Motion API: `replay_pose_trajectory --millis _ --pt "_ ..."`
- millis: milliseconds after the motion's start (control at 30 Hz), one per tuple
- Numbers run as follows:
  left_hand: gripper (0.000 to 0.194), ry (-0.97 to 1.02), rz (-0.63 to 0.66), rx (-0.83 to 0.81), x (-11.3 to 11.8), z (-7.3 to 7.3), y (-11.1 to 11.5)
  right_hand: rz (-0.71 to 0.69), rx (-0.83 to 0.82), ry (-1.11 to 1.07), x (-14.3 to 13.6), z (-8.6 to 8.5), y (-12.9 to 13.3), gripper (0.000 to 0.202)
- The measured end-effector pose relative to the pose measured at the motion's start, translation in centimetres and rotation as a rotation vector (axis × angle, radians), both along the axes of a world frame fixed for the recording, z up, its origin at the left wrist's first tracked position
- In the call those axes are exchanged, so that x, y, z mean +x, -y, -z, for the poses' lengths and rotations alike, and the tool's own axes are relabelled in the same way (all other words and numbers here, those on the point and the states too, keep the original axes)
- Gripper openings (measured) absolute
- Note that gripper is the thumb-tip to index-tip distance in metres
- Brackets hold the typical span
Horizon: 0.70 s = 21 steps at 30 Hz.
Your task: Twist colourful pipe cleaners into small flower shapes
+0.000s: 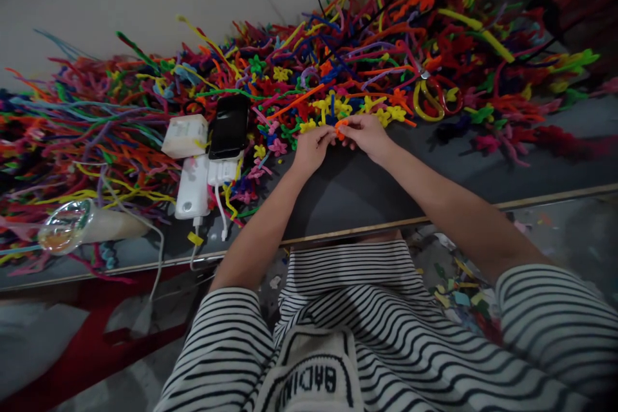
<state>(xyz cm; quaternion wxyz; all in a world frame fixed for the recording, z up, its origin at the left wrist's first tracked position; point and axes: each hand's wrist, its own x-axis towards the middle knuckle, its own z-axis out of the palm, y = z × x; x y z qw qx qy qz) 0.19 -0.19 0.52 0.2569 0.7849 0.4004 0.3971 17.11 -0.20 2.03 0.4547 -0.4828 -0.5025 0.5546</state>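
Between my two hands, over the front of the dark table, is a small orange pipe cleaner (341,129) bent into a compact shape. My right hand (365,135) pinches it from the right with thumb and fingers. My left hand (313,147) is closed at its left side, fingertips against the same piece. Just beyond the fingers lie yellow pipe-cleaner flowers (333,107) in a cluster. A yellow-and-red-handled pair of scissors (429,100) rests on the heap to the right of my right hand.
A heap of coloured pipe cleaners (120,135) runs along the table (347,196). Left of my arm are a black phone (229,127), a white power bank (192,188) with a cable, a small white box (185,135) and a clear plastic cup (65,226) on its side. Scraps litter the floor.
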Motion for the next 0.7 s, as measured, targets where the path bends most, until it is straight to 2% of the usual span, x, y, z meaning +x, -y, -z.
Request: replay_pose_trajectory --millis 133,233,367,500,700 --pt "0.027 0.064 -0.036 -0.111 0.3 0.1 0.0 0.036 0.033 -0.022 -0.4 -0.3 0.2 0.030" --pt "0.028 0.036 -0.133 -0.113 0.2 -0.2 0.2 0.055 0.042 -0.021 -0.8 -0.4 0.3 0.025" --pt "0.020 -0.295 -0.231 0.032 0.1 -0.9 1.0 0.068 0.064 0.030 -1.1 0.1 0.2 0.021" --pt "0.028 -0.640 -0.322 0.019 0.6 -1.7 1.8 0.075 0.063 0.081 -1.0 0.5 0.0 0.021" --pt "0.032 -0.788 -0.347 0.045 1.0 -2.0 2.2 0.022 0.059 0.133 -0.7 0.2 -0.1 0.027"
